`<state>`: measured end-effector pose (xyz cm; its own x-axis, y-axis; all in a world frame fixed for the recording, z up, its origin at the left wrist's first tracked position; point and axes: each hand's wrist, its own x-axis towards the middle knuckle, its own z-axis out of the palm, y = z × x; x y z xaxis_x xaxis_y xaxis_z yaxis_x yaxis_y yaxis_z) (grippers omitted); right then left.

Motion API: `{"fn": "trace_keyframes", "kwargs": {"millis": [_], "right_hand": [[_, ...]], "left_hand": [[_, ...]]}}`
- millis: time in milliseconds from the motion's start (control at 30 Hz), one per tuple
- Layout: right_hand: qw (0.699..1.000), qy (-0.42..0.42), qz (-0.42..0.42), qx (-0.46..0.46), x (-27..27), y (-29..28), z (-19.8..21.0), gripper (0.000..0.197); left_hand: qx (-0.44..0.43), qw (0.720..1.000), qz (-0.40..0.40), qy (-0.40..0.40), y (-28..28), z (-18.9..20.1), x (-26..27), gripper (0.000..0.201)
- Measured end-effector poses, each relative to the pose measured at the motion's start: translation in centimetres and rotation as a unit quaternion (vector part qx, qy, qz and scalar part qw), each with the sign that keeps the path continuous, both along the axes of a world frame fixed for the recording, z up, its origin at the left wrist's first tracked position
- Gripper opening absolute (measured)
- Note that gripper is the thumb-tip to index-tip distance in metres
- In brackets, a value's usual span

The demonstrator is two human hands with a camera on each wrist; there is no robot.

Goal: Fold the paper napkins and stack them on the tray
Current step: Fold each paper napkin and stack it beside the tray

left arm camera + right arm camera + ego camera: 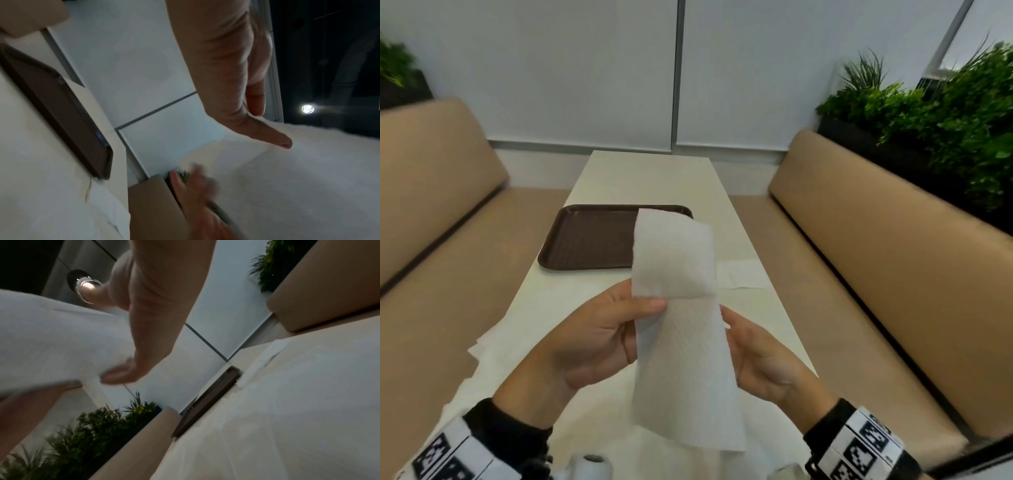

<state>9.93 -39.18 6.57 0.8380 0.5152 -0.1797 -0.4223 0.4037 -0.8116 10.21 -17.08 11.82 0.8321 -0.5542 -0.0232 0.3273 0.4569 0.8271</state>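
Just short of the tray [585,240], the left hand [592,339] pinches the napkin [681,329] while the right hand [760,359] steadies its other long edge, strip pointing trayward.

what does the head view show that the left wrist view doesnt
Only the head view shows the dark brown plastic tray's bare inside, the flat white napkins right of it, the green plants and both wrists. Only the left wrist view shows a round ceiling light and the tray edge-on. Both show the left hand and right hand holding the long white paper napkin above the white table.
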Motion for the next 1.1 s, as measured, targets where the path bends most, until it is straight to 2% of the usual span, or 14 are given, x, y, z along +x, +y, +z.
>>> {"fn": "trace_keyframes", "kwargs": {"millis": [133,200,233,333,500,567,633,667,767,833,900,1000,1033,1100], "right_hand": [[0.994,-0.056,-0.087,-0.041,0.7,-1.0,1.8,0.056],[0.988,-0.074,-0.126,-0.044,0.9,-2.0,2.9,0.042],[0.986,-0.089,-0.133,-0.053,1.0,-2.5,3.1,0.045],[0.976,-0.142,-0.125,-0.106,1.3,-3.1,3.6,0.079],[0.967,-0.188,-0.100,-0.142,1.2,-3.5,4.2,0.085],[0.962,-0.198,-0.105,-0.159,1.2,-3.5,4.1,0.079],[0.955,-0.211,-0.126,-0.165,1.2,-3.5,4.1,0.067],[0.952,-0.218,-0.138,-0.165,1.2,-3.5,4.1,0.059],[0.941,-0.239,-0.174,-0.167,1.0,-3.3,4.4,0.030],[0.934,-0.254,-0.185,-0.172,0.9,-3.3,4.5,0.017],[0.932,-0.263,-0.182,-0.170,0.7,-3.2,4.6,0.016],[0.927,-0.277,-0.159,-0.196,0.7,-3.4,4.3,0.027],[0.925,-0.282,-0.148,-0.204,0.7,-3.5,4.3,0.025],[0.925,-0.282,-0.134,-0.217,0.7,-3.9,4.2,0.021]], "left_hand": [[0.060,0.995,0.073,-0.023,2.3,-0.1,0.6,0.068],[0.097,0.990,0.100,-0.034,3.3,-0.3,0.9,0.069],[0.111,0.987,0.110,-0.036,3.7,-0.5,1.0,0.069],[0.126,0.984,0.119,-0.041,4.1,-0.8,1.0,0.071],[0.127,0.981,0.138,-0.037,3.9,-1.4,1.0,0.074],[0.124,0.980,0.152,-0.036,3.8,-1.7,1.1,0.064],[0.124,0.977,0.171,-0.028,3.7,-1.9,1.2,0.039],[0.130,0.974,0.182,-0.028,3.6,-1.9,1.2,0.034],[0.141,0.966,0.204,-0.075,3.8,-2.1,1.4,0.064],[0.139,0.958,0.221,-0.118,4.1,-2.1,1.5,0.067],[0.160,0.946,0.225,-0.171,4.4,-1.9,1.3,0.050],[0.209,0.924,0.218,-0.234,4.5,-1.7,1.1,0.023],[0.217,0.923,0.211,-0.238,4.5,-1.5,1.0,0.021],[0.210,0.930,0.190,-0.235,4.5,-1.3,1.1,0.037]]}}
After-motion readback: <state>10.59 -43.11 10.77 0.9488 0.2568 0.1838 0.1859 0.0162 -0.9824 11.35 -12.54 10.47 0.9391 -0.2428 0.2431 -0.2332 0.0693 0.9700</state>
